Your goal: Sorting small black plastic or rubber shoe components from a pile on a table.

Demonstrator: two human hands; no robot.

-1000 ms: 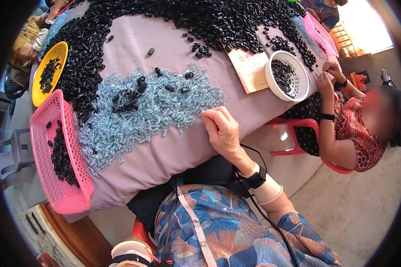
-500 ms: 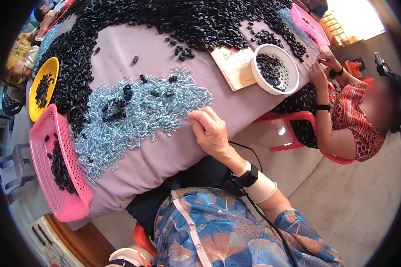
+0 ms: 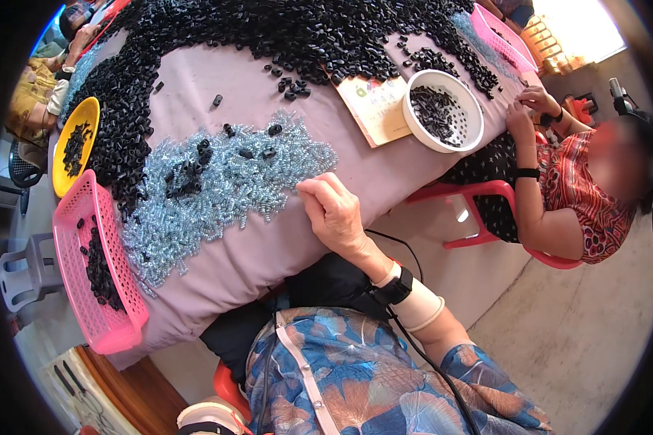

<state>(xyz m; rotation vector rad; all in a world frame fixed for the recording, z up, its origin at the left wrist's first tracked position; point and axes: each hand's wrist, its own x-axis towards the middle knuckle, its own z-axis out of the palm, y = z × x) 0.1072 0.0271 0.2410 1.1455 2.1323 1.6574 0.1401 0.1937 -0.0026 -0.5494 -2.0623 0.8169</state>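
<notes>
A mauve cloth-covered table (image 3: 218, 261) carries a spread of small silvery springs (image 3: 218, 188) at its near middle. The right hand (image 3: 335, 212) rests knuckles-up at their right edge, fingertips pinched together on the nearest springs, forearm angling back. The left hand is unseen.

table (image 3: 218, 109): mauve cloth | black caps (image 3: 283, 29) heaped far side | silver springs (image 3: 210, 188) spread near | pink basket (image 3: 94, 268), yellow bowl (image 3: 76, 141), white bowl (image 3: 442, 109), card (image 3: 374, 105)

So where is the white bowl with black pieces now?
In the head view, the white bowl sits at the upper right of the table, just right of a card and in front of the co-worker's hands.
</notes>
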